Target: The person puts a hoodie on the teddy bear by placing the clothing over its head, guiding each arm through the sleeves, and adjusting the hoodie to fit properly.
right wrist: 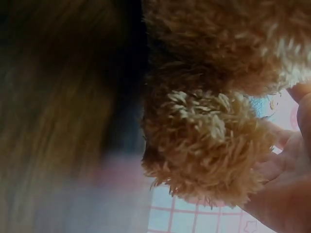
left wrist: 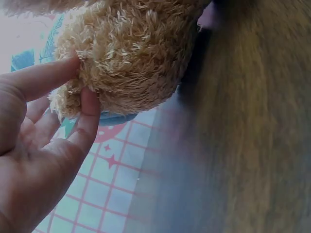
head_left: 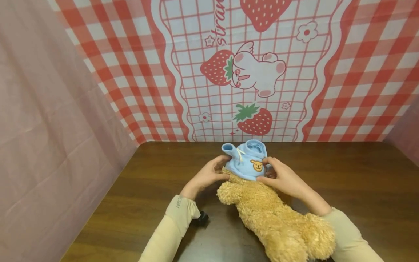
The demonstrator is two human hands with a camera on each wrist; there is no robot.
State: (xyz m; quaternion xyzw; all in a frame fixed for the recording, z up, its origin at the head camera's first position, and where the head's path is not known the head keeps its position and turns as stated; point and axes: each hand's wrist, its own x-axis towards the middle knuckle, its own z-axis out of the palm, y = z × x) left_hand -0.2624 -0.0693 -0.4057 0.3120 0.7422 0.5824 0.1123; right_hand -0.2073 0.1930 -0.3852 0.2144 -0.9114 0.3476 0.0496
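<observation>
A shaggy golden-brown plush toy (head_left: 262, 207) lies on the table with its legs toward me. A small light-blue doll sweatshirt (head_left: 243, 165) with a yellow bear face covers its head end. Two openings of the sweatshirt point up and away. On the left side, my left hand (head_left: 209, 173) pinches the toy's fur at the sweatshirt's lower edge; in the left wrist view its thumb and a finger (left wrist: 85, 104) close on a furry tuft. My right hand (head_left: 283, 176) grips the right side of the sweatshirt near its hem. Fur hides most right fingertips in the right wrist view.
The dark brown wooden table (head_left: 131, 203) meets a red-and-white checked strawberry cloth (head_left: 147, 91) at its far edge. Pink fabric (head_left: 49, 127) hangs at the left. A small black object (head_left: 202, 218) shows beside the left sleeve.
</observation>
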